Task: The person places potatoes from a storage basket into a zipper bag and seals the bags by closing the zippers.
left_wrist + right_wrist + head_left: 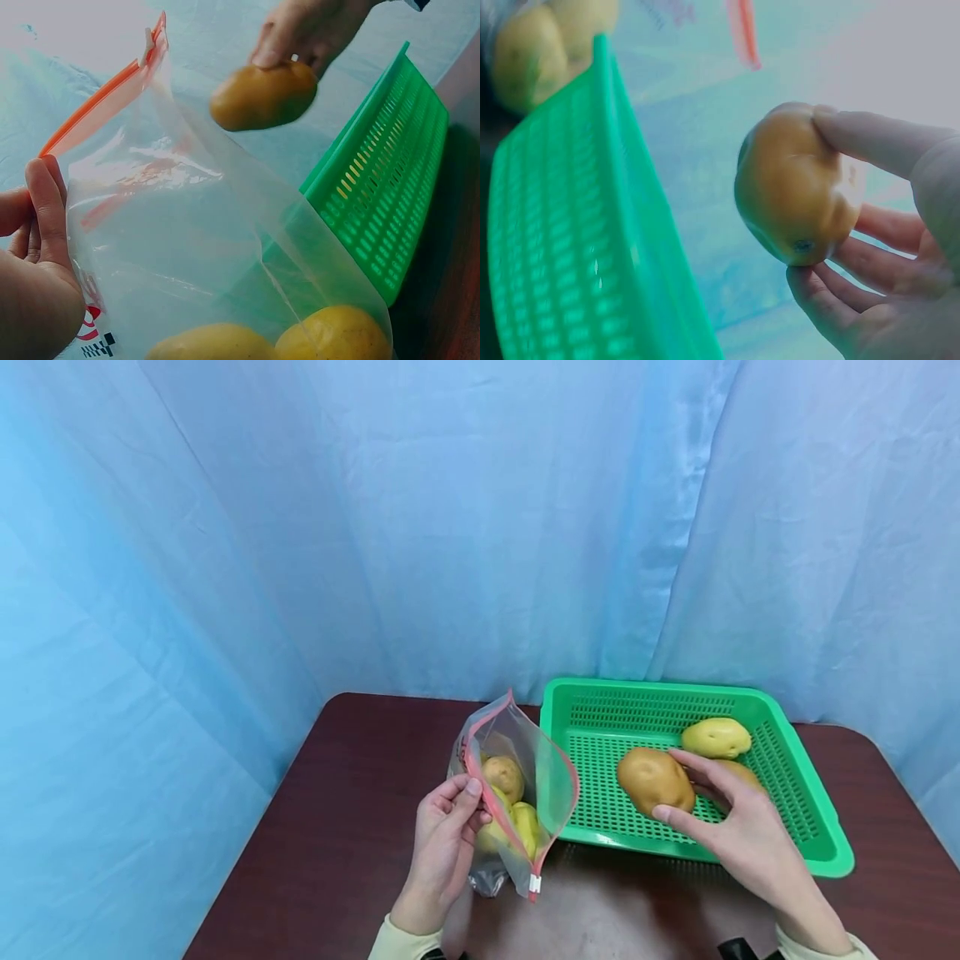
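My left hand (446,839) pinches the red-edged rim of a clear zip bag (555,777), whose mouth gapes wide with a white slider at its near end. Inside the bag lie several potatoes (504,777), also seen low in the left wrist view. A brown potato (656,781) is held by my right hand (750,831) between thumb and fingers, up above the green basket (813,793). In the right wrist view this potato (799,184) is beyond the basket's rim. Two more potatoes lie in the basket's right part, a yellow one (716,738) and a brown one partly behind my fingers.
The basket stands on a dark brown table (360,777), close to the right of the bag. A light blue curtain (465,527) hangs behind and to the left of the table.
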Action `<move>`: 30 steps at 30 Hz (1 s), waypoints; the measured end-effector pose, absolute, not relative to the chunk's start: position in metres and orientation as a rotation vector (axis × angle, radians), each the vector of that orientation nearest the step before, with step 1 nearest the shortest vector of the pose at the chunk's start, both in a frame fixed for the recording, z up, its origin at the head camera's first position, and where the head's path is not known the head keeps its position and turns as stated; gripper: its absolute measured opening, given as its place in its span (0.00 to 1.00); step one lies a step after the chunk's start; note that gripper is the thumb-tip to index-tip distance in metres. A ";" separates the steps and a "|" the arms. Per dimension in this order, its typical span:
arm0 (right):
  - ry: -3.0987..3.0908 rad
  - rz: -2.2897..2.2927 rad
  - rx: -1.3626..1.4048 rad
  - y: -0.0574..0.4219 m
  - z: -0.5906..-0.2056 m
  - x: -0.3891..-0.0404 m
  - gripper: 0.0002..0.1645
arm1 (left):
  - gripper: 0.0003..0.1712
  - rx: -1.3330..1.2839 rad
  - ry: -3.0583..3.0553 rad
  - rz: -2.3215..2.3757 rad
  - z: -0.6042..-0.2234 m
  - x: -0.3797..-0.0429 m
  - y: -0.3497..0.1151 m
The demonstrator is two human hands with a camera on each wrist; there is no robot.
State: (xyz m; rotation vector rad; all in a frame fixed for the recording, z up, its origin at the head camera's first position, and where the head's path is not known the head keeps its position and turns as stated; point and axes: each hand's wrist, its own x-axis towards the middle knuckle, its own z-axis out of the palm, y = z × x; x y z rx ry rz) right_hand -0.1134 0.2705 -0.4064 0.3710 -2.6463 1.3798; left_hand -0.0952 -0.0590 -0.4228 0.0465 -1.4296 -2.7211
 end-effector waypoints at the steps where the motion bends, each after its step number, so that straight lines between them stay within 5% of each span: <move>1: -2.631 1.396 0.359 0.267 -0.404 -0.111 0.41 | 0.07 0.045 -1.428 -2.722 -0.423 -0.095 -0.059; 15: -2.377 1.590 0.434 0.215 -0.379 -0.090 0.44 | 0.07 0.006 -1.420 -2.718 -0.423 -0.096 -0.058; 30: -2.170 1.369 0.623 0.156 -0.385 -0.109 0.48 | 0.08 -0.001 -1.409 -2.724 -0.423 -0.098 -0.060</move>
